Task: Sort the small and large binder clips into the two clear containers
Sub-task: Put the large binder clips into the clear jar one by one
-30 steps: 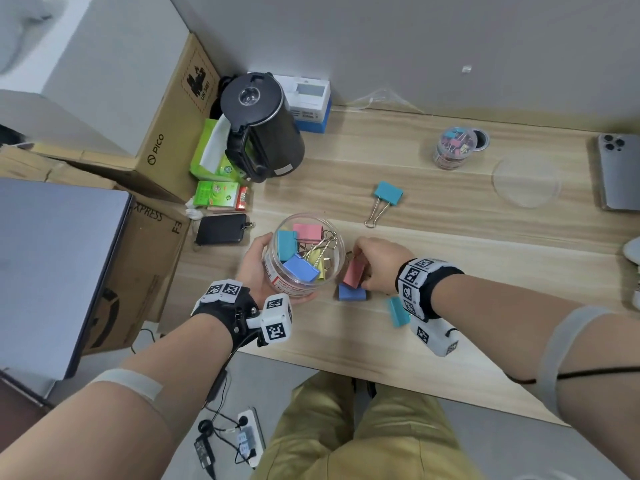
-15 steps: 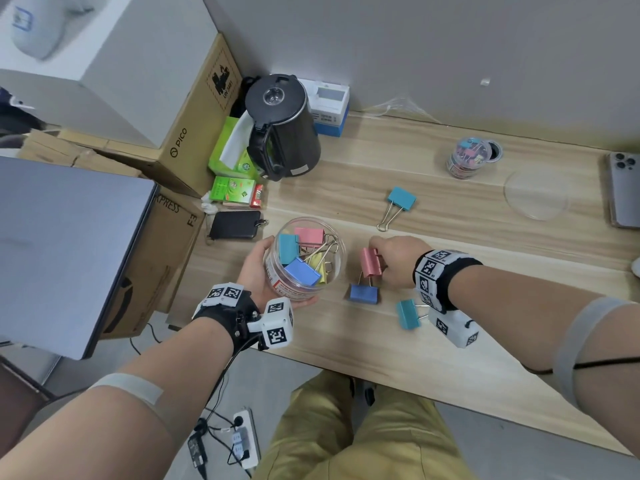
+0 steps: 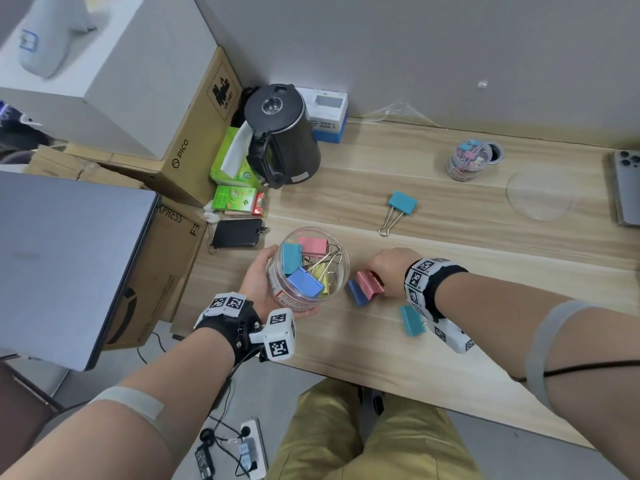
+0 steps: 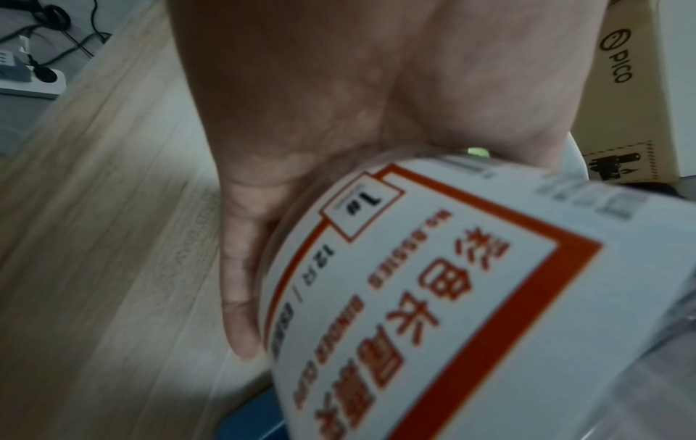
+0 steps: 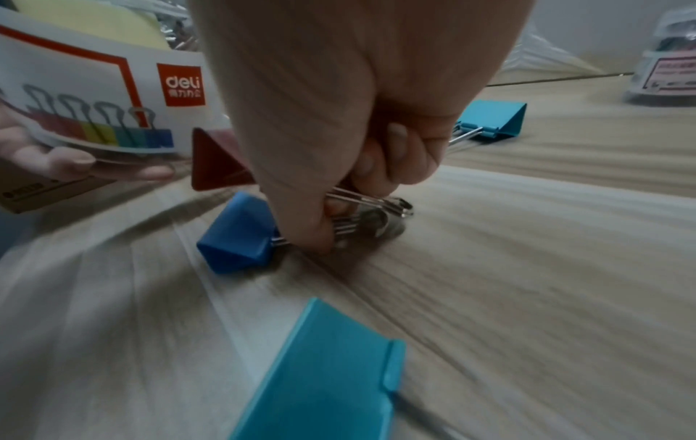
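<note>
My left hand (image 3: 258, 278) grips the large clear container (image 3: 287, 296), tilted toward the right, with several big clips inside. Its white and orange label (image 4: 414, 282) fills the left wrist view. Just right of it, my right hand (image 3: 391, 268) pinches the wire handles of a pink clip (image 3: 370, 284) and a blue clip (image 3: 356, 296) together, low on the table; its fingers (image 5: 395, 143) curl round the wires. A teal clip (image 3: 412, 320) lies under my right wrist. Another teal clip (image 3: 402, 202) lies farther back. The small container (image 3: 467, 161) of small clips stands at the far right.
A black kettle (image 3: 280, 133) and green boxes stand at the back left, with a black wallet (image 3: 237, 233) beside the large container. A clear lid (image 3: 540, 195) and a phone (image 3: 627, 188) lie at the right. The table's front edge runs close under my wrists.
My right hand has brought the pink clip down beside the blue clip and now holds both by their handles; the blue clip has tipped onto an edge. My left hand keeps hold of the container.
</note>
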`<state>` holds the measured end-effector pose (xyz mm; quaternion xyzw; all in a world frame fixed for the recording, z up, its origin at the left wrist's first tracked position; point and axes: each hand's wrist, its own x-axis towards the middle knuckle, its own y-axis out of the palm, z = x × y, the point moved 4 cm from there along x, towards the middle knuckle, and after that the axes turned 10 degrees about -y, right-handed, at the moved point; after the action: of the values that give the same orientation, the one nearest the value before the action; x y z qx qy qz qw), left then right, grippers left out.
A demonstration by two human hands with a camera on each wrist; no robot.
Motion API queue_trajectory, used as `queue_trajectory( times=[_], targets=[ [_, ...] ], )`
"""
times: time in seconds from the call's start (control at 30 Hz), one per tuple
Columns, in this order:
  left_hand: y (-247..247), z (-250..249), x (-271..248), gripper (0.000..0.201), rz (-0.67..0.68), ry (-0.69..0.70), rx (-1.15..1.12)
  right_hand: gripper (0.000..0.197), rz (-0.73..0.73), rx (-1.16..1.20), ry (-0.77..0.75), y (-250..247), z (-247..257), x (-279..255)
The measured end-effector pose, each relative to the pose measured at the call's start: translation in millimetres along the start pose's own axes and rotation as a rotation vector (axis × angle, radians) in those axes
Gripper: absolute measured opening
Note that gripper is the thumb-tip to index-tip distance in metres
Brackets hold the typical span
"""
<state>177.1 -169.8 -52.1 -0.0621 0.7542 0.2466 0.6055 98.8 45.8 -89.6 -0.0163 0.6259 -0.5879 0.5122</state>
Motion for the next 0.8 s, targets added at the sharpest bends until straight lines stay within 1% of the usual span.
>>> queue_trajectory(
  times=[0.13,0.23,0.3,0.37,0.5,0.6,0.67,0.73,0.8],
  targets=[
    [5,-1,2,0.069,-0.006,0.009,-0.002,0.022,-0.022,0.057,0.042,-1,-16,-11],
    [11,-4,2,0.068,-0.025,0.024,0.011,0.016,-0.083,0.150,0.070,-9,-31,-25],
    [16,-6,1,0.069,-0.034,0.034,0.023,0.015,-0.153,0.230,0.084,-21,-44,-41],
    [24,-10,-3,0.070,-0.032,0.040,0.040,0.015,-0.257,0.291,0.087,-40,-57,-63],
    [42,-24,-13,0.069,-0.027,0.078,0.076,0.016,-0.433,0.350,0.066,-88,-68,-92],
    [56,-30,-20,0.068,-0.025,0.102,0.084,0.026,-0.517,0.336,-0.049,-128,-55,-99],
    [65,-32,-24,0.068,-0.023,0.100,0.074,0.025,-0.512,0.261,-0.129,-147,-37,-100],
    [72,-32,-24,0.068,-0.017,0.098,0.067,0.017,-0.492,0.194,-0.222,-157,-19,-94],
    [81,-32,-25,0.060,-0.028,0.130,0.067,0.018,-0.458,0.139,-0.305,-161,-1,-87]
  ],
)
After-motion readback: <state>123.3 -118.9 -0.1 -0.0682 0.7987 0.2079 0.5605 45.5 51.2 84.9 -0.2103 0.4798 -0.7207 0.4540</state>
